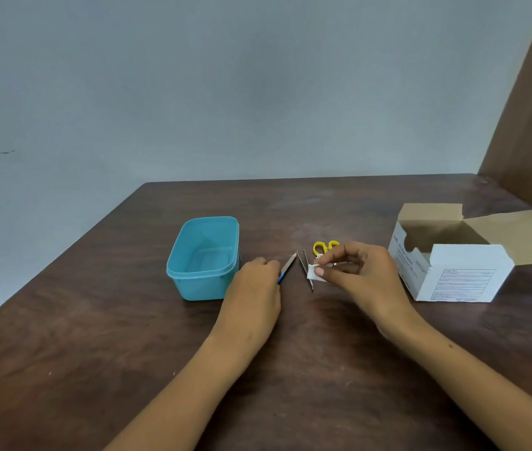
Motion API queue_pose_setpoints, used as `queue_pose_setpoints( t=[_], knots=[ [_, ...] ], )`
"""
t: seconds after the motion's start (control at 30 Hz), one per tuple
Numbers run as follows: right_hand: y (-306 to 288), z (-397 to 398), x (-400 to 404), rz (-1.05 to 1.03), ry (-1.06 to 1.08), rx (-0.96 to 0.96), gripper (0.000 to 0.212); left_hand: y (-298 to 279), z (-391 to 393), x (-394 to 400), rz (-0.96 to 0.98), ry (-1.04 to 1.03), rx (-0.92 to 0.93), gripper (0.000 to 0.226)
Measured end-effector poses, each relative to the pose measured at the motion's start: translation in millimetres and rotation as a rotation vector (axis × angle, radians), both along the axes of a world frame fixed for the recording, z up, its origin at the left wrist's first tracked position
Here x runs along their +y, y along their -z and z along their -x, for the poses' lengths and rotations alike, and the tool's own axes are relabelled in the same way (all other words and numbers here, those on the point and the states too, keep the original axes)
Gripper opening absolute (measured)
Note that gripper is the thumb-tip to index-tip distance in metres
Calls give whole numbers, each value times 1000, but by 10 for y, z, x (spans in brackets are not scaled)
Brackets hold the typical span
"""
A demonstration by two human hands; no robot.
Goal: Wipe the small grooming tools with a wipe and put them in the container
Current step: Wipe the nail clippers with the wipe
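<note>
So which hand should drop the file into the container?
Left. The left hand already holds the nail file right beside the blue container; the right hand pinches the wipe.

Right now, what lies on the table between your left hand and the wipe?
In the head view, the file held by the left hand, then tweezers lying just left of the wipe, which the right hand pinches.
</note>
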State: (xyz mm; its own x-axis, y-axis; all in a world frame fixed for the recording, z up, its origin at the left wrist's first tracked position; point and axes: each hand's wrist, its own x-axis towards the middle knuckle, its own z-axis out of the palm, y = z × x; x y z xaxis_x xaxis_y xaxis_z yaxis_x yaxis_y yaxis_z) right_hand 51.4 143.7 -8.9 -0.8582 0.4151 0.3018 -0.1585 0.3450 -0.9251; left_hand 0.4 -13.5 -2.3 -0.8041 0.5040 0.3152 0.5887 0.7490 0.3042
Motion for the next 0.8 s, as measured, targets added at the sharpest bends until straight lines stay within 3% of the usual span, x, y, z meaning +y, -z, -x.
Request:
queue_pose_setpoints(
  t=[0.23,0.4,0.5,0.63,0.8],
  knots=[
    [24,9,-19,-107,10,-2,10,25,6,61,13,-26,42,15],
    [26,18,7,-69,45,24,16,-23,-36,22,-115,-10,149,15],
    [11,5,36,-53,92,85,22,-21,-27,1,-317,30,147,14],
    [-44,-8,62,46,144,178,20,-27,-26,14,-656,32,-90,16],
    [-85,-49,29,10,132,263,15,-41,-37,43,-909,65,-368,14]
  ],
)
